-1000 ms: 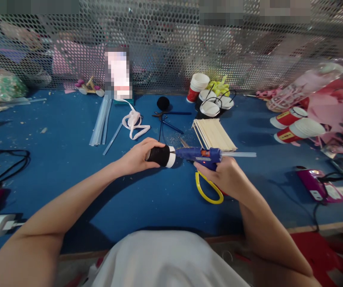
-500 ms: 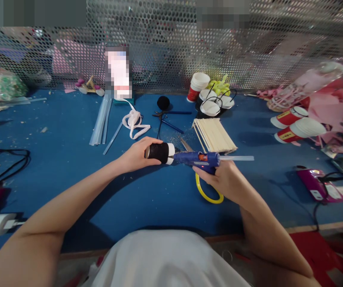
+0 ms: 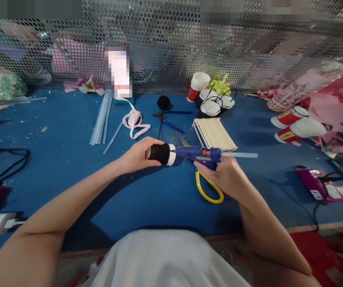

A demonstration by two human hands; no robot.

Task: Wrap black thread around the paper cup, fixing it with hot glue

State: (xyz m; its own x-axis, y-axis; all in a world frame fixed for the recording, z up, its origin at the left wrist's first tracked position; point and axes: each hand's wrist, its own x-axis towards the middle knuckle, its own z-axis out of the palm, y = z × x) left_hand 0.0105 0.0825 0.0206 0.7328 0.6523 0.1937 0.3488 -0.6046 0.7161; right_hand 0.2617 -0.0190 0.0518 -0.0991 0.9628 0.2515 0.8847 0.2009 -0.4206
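My left hand (image 3: 140, 155) is closed round a white paper cup wrapped in black cord or yarn (image 3: 159, 154), held on its side with a bare white band at its right end. In my right hand (image 3: 229, 175) is a blue hot glue gun (image 3: 197, 154), a clear glue stick poking out of its back. The gun's nozzle points left and meets the white band; whether it touches or is just in front, I cannot tell. Beneath the gun lie scissors with yellow handles (image 3: 209, 193), partly covered by it and my right hand.
Behind my hands are blue-handled pliers (image 3: 171, 121), a black ball (image 3: 163, 102), a white ribbon (image 3: 134, 119), glue sticks (image 3: 101, 119) and a stack of wooden sticks (image 3: 215, 133). Black-covered cups (image 3: 210, 107) stand farther back. Red paper cups (image 3: 297, 129) and a purple power strip (image 3: 318, 185) are right.
The glue gun has shifted slightly right and up, its nozzle now at the upper part of the white band. The cup has moved slightly right in my left hand.
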